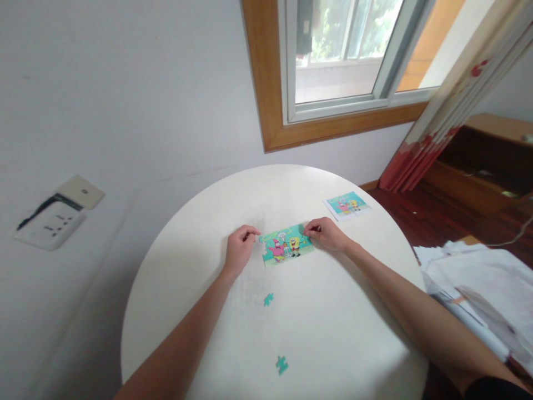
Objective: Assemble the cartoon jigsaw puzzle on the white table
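Note:
A nearly whole jigsaw puzzle (287, 244) with a pink starfish and a yellow sponge character lies on the white round table (333, 333). At its upper left corner, my left hand (242, 247) has thumb and forefinger pinched together; what lies between them is too small to tell. My right hand (327, 233) pinches at the puzzle's upper right edge, its fingertips on that edge. Two loose teal puzzle pieces lie nearer to me: one puzzle piece (268, 300) just below the puzzle, another puzzle piece (282, 365) close to the bottom of the view.
Beyond my right hand lies a reference picture card (347, 205) with the same design. The table's far side is close to the wall and window (341, 66). Papers (470, 294) are piled to the right. A wall socket (52, 225) is at left.

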